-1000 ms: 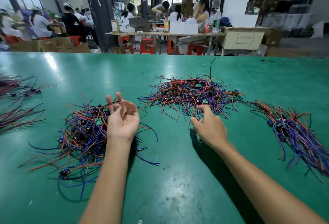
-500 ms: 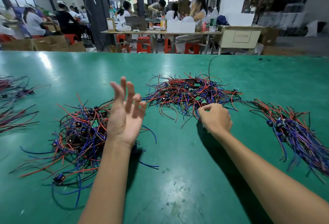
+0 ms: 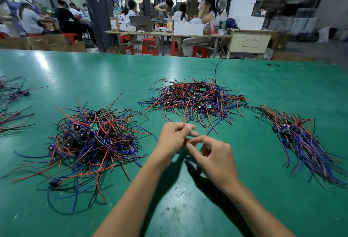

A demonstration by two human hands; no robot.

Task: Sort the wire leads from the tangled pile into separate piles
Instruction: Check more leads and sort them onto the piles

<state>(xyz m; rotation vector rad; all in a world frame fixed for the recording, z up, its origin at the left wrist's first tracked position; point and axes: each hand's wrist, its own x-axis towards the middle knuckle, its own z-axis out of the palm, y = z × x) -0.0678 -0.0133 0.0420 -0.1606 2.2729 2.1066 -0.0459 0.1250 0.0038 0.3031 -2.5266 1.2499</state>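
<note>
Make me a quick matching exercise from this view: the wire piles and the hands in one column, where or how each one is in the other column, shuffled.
1. tangled pile
2. loose heap
3. combed bundle
4. left hand

A. near left of the green table
B. pinching a red lead
C. far centre
D. right side, strands roughly parallel

Pairs: 1-C, 2-A, 3-D, 4-B

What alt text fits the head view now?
Two hands, left hand and right hand, pinch a red wire over a green table. Tangled wire piles lie left, ahead and right.
</note>
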